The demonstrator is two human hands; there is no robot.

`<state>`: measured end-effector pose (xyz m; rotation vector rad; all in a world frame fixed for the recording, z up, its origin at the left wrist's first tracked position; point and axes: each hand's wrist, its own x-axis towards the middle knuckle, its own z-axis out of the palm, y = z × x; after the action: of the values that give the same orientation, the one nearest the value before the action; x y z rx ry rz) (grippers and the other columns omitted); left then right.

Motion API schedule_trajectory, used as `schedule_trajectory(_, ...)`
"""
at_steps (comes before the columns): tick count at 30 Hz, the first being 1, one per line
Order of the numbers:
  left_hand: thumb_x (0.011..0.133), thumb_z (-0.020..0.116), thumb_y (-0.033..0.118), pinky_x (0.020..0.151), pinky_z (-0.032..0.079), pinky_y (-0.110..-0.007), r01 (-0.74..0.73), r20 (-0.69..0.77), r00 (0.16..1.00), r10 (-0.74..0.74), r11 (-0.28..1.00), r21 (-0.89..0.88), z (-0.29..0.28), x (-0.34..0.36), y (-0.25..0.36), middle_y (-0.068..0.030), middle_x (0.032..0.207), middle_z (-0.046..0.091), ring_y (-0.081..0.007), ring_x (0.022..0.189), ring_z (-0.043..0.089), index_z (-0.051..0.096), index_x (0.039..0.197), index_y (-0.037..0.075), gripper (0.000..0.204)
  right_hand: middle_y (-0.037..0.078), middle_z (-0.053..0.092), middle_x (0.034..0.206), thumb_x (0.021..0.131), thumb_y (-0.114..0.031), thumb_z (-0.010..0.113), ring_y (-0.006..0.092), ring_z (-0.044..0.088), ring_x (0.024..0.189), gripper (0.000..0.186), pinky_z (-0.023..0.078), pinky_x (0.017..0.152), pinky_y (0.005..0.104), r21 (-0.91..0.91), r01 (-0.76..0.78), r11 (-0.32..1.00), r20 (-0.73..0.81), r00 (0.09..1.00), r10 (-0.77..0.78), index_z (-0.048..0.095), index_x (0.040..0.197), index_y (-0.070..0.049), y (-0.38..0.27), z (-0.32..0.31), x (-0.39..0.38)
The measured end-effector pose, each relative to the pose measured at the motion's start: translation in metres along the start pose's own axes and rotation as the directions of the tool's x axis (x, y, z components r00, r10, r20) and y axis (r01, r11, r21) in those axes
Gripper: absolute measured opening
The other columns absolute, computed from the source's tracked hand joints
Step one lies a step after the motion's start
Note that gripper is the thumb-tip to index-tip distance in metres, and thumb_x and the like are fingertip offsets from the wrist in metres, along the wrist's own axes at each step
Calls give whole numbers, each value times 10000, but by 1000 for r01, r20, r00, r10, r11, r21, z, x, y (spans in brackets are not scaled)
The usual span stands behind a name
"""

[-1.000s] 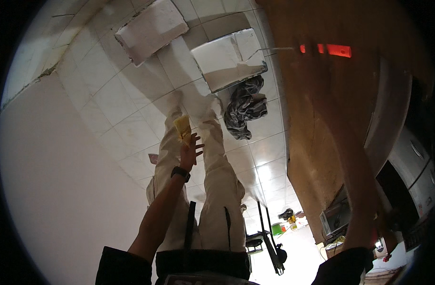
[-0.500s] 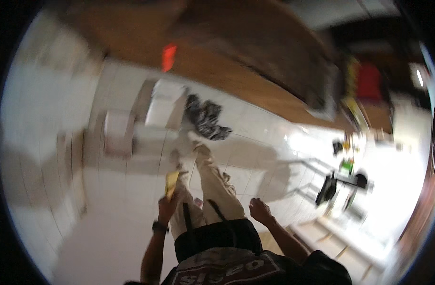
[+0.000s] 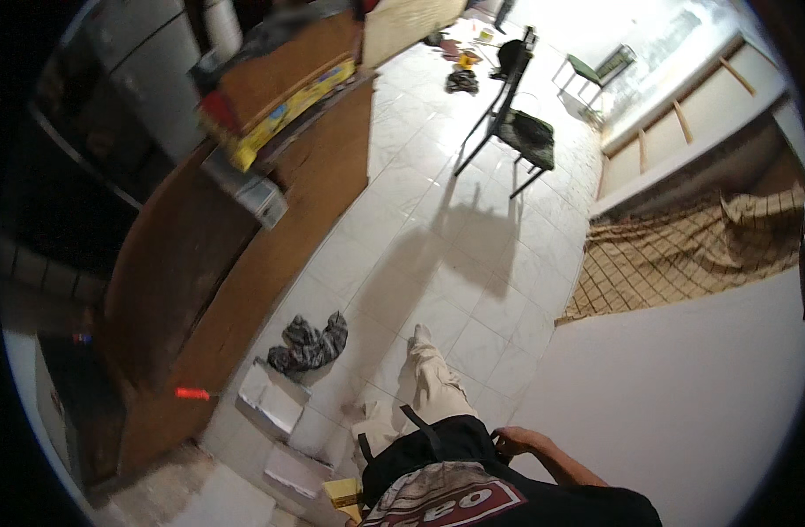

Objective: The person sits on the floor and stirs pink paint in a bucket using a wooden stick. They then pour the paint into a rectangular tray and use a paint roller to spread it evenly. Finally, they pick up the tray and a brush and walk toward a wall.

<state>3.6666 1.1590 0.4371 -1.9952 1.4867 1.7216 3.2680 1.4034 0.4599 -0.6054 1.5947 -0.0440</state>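
At the lower edge, my left hand (image 3: 351,522) is mostly out of view, with a flat yellow piece (image 3: 343,494) in its grip. What kind of thing this is I cannot make out. My right hand (image 3: 513,441) is at the right side of my waist, its fingers curled in against the black cloth (image 3: 473,439) there. Whatever those fingers close on, if anything, is hidden. Below me, my legs in light trousers (image 3: 433,382) stand on pale tiles.
A long brown wooden counter (image 3: 323,198) runs along the left, with an orange-red object (image 3: 192,393) on it. White boxes (image 3: 272,400) and a crumpled grey cloth (image 3: 310,344) lie on the floor beside it. Ahead stands a dark chair (image 3: 525,136). A tan checked cloth (image 3: 692,255) hangs at right.
My view has turned to the right, bringing the chair and checked cloth closer. My right hand has moved in to my waist. My left hand has dropped almost out of view with the yellow piece.
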Motion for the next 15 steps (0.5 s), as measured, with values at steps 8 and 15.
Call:
schedule_trajectory(8, 858, 698, 295, 684, 495, -329, -61, 215, 976, 36, 992, 110, 74, 43, 146, -79, 817, 658, -135, 745, 625, 648, 1015, 31, 311, 166, 731, 1011, 862, -167, 632, 236, 690, 851, 393, 543, 781, 362, 286, -31, 958, 86, 996, 7, 647, 1227, -23, 68, -114, -62)
schedule_trajectory(15, 841, 724, 192, 701, 503, -294, -90, 345, 938, 44, 989, 118, 117, 62, 251, -53, 862, 655, -126, 769, 626, 620, 1065, 3, 311, 181, 729, 974, 807, -311, 657, 255, 666, 814, 430, 515, 784, 387, 308, 74, 949, -72, 996, -54, 685, 1114, -12, 108, -155, -45)
